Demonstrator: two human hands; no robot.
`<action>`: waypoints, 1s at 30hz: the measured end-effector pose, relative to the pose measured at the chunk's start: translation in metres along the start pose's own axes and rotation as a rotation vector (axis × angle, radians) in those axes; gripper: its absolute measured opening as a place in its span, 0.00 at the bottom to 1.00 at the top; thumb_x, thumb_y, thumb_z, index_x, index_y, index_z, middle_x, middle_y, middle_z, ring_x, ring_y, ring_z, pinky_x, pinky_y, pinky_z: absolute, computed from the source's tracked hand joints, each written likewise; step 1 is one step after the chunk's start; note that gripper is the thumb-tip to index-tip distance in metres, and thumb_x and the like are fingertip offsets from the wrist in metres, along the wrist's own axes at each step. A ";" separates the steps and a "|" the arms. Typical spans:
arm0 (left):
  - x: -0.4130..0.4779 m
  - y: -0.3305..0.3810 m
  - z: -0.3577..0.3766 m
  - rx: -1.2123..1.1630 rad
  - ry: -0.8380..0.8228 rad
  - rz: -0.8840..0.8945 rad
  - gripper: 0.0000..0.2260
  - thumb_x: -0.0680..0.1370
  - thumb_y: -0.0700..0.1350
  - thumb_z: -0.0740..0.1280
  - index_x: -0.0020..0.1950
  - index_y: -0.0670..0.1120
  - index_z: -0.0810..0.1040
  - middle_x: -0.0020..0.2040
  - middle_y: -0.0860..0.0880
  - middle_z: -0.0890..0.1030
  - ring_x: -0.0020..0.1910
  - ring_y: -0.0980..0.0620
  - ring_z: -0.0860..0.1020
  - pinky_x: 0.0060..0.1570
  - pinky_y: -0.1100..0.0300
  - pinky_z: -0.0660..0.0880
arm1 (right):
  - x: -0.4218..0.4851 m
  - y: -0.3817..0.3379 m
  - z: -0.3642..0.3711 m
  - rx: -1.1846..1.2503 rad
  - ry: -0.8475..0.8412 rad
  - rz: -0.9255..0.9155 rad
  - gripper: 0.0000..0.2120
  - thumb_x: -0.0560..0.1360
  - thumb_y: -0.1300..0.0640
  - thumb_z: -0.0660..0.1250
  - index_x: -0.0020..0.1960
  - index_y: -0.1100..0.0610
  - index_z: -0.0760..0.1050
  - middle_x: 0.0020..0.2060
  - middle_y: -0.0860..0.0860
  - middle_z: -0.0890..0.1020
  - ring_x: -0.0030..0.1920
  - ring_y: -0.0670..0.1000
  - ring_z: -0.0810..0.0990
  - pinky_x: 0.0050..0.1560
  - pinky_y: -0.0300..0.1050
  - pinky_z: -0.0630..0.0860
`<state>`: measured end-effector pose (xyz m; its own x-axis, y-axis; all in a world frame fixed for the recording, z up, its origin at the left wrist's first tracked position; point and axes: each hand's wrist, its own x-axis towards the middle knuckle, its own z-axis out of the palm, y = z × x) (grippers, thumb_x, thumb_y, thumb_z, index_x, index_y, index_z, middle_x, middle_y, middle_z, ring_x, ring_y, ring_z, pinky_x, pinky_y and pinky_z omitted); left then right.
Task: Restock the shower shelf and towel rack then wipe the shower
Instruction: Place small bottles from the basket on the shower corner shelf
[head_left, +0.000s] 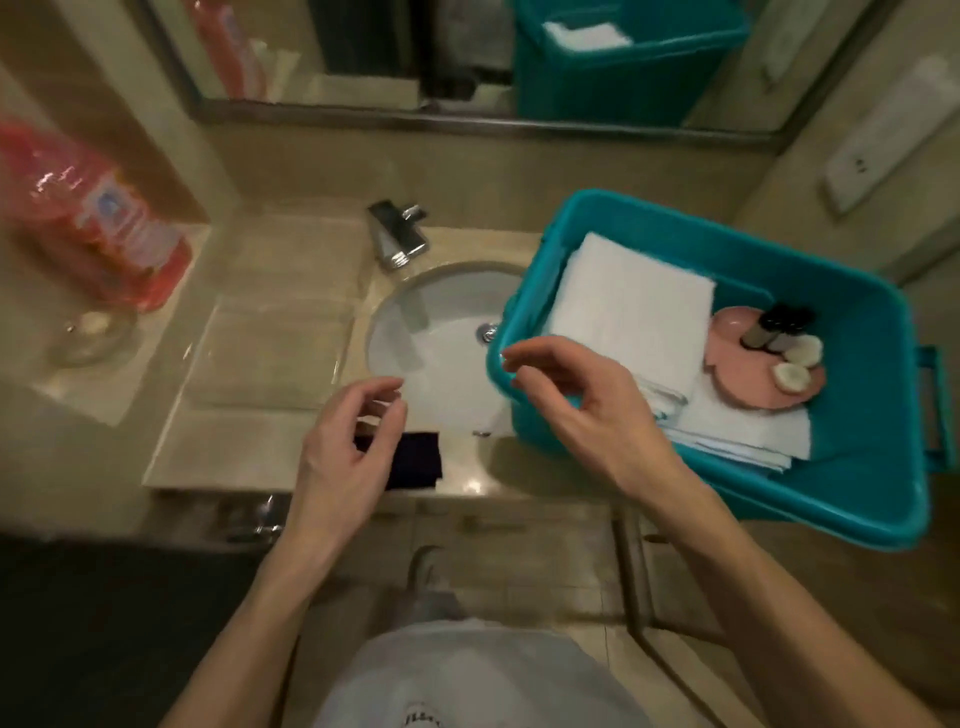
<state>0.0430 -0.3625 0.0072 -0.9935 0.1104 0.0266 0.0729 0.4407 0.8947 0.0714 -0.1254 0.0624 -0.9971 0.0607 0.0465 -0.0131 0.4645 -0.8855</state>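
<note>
Teal plastic lies just under our right hand (587, 410), which hangs over the near left corner of the bin (862, 415) with fingers loosely curled and nothing in them. Our left hand (345, 441) is likewise half-curled and empty. It is above the front edge of the counter (234, 452), partly covering a dark cloth (418, 460) that lies there.

Beyond the hands we see the white sink (441, 343) with its chrome tap (397, 234). The bin sits on the counter to the right, overlapping the sink's rim. In it are folded white towels (631, 312). Beside them is a pink dish (743, 379) bearing two small dark bottles (779, 325) and two round white soaps (802, 349). Far left stands a red bottle (98, 218), blurred.
</note>
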 end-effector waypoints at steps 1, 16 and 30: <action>0.016 0.009 0.004 0.014 -0.028 0.059 0.11 0.81 0.50 0.65 0.63 0.53 0.79 0.56 0.57 0.80 0.54 0.60 0.78 0.50 0.65 0.76 | 0.003 0.003 -0.009 0.002 0.064 0.024 0.09 0.81 0.57 0.66 0.58 0.52 0.81 0.50 0.44 0.85 0.52 0.46 0.84 0.57 0.48 0.80; 0.126 0.108 0.123 0.115 -0.627 0.536 0.17 0.80 0.58 0.63 0.68 0.58 0.71 0.64 0.60 0.74 0.61 0.62 0.73 0.61 0.57 0.75 | -0.047 0.064 -0.101 -0.217 0.517 0.608 0.12 0.79 0.50 0.67 0.62 0.47 0.78 0.55 0.41 0.83 0.55 0.41 0.80 0.58 0.46 0.78; 0.165 0.148 0.273 0.076 -0.868 0.456 0.15 0.80 0.55 0.65 0.66 0.54 0.73 0.61 0.57 0.77 0.58 0.61 0.76 0.62 0.56 0.75 | 0.024 0.139 -0.199 -0.408 0.562 0.784 0.22 0.78 0.55 0.66 0.71 0.52 0.70 0.65 0.49 0.79 0.57 0.51 0.79 0.55 0.46 0.74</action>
<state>-0.0861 -0.0356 0.0219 -0.4618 0.8870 -0.0016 0.4695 0.2459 0.8480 0.0602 0.1166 0.0328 -0.5352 0.8271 -0.1719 0.7525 0.3742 -0.5420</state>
